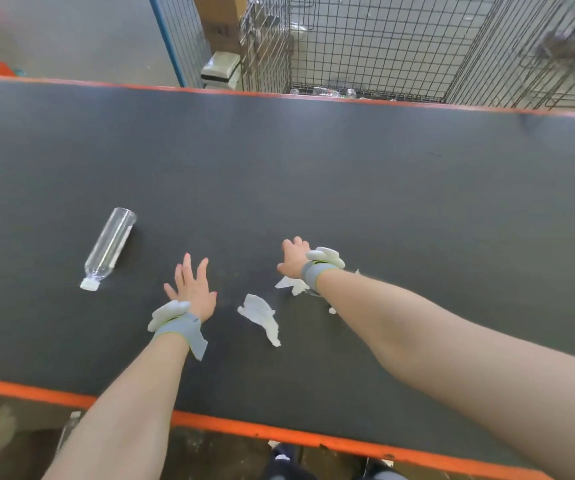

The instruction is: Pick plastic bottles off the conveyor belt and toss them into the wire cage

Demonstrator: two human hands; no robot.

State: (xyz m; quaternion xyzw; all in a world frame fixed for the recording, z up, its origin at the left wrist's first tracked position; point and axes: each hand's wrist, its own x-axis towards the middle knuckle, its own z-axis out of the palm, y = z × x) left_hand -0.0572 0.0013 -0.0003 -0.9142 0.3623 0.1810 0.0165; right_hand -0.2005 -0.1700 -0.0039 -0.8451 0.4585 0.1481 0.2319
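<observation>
Head view: left hand (192, 289), fingers spread and empty, hovers just right of the bottle (109, 249) lying on the belt (383, 202), likely reaching; right hand (293, 256) loosely curled, holds nothing; cage (365, 46) far.

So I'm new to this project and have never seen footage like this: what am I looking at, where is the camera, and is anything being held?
This is a single picture from a camera worn on a person's head, looking down at their own two bare hands; there is no robot. The left hand and right hand reach out over a dark conveyor belt with orange edges. Both are open and hold nothing. Each wrist wears a grey band. On the belt lie a clear plastic bottle with a white cap, to the left of the left hand, and some white scraps. Beyond the far edge stands the wire cage, where bottles go.
</observation>
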